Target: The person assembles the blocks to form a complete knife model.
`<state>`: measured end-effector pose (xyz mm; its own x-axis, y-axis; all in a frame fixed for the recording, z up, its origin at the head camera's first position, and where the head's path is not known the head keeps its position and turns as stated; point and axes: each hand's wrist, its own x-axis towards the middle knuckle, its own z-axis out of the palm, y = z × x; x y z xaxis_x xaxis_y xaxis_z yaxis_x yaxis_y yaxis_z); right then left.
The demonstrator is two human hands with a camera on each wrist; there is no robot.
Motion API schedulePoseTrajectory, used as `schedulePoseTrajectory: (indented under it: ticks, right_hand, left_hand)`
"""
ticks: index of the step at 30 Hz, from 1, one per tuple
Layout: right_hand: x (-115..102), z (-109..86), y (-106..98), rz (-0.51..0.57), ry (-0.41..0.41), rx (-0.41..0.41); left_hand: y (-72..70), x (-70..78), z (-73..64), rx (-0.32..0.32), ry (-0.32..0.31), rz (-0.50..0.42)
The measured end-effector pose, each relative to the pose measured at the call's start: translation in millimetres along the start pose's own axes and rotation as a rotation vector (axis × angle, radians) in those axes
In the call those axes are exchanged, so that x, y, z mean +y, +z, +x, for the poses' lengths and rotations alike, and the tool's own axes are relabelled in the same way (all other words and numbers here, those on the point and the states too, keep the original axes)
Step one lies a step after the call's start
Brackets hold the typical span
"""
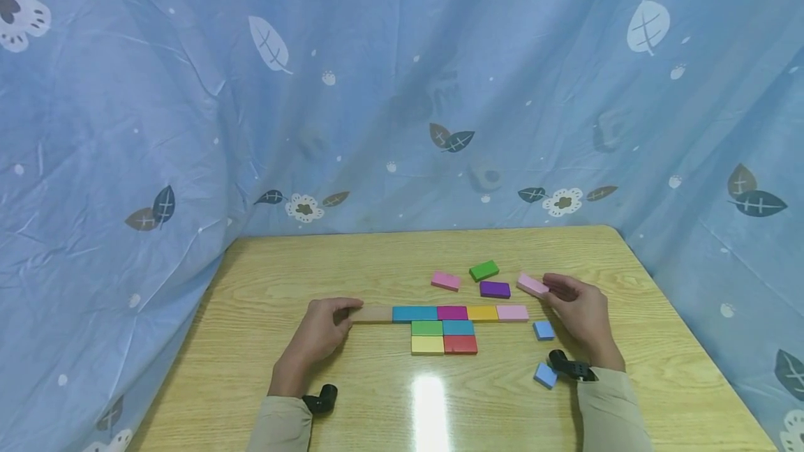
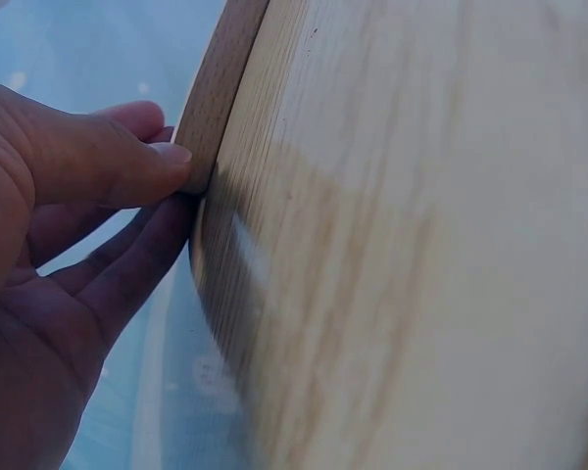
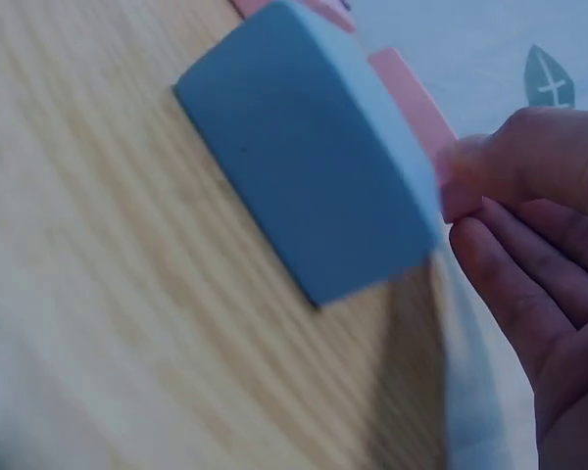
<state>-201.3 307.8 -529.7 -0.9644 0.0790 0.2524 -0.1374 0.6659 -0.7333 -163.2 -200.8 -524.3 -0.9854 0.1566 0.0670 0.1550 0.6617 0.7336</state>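
At the left end of a row of flat blocks, my left hand point(image 1: 322, 330) pinches the end of a plain wooden block point(image 1: 372, 314); thumb and fingers meet its end in the left wrist view point(image 2: 202, 132). To its right the row runs blue point(image 1: 414, 314), magenta point(image 1: 452, 313), yellow point(image 1: 481, 313) and light pink point(image 1: 512, 313). My right hand point(image 1: 579, 309) grips a loose pink block point(image 1: 532, 285) by its near end, between thumb and fingers. A blue block point(image 3: 309, 157) stands large in front of it in the right wrist view.
Below the row, green point(image 1: 427, 328), blue point(image 1: 458, 328), pale yellow point(image 1: 427, 345) and red point(image 1: 460, 345) blocks touch it. Behind lie pink point(image 1: 446, 281), green point(image 1: 484, 270) and purple point(image 1: 495, 290) blocks. Two small blue blocks point(image 1: 544, 330) lie near the right wrist. A patterned curtain point(image 1: 377, 89) hangs behind the table.
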Motion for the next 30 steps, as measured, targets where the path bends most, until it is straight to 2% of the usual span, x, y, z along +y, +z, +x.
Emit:
schedulePoseTrajectory:
  ticks: [9,17,24,30]
  right_hand:
    - [-10,-23.7,-23,0.107,0.009,-0.037]
    - [-22,-43.6,-36,0.116,-0.059,-0.055]
    - [-47,-58.8,-38,0.179,-0.095,-0.112]
    - [-70,-68.0,-31,0.224,-0.126,-0.177]
  left_hand:
    - [-0.1,0.9,-0.6,-0.001,-0.002,-0.001]
    - [-0.7,2.0,-0.2,-0.003,-0.011,0.008]
    - [-1.0,2.6,-0.7,0.001,-0.007,0.003]
    - [-0.6,2.1,-1.0,0.008,-0.001,0.009]
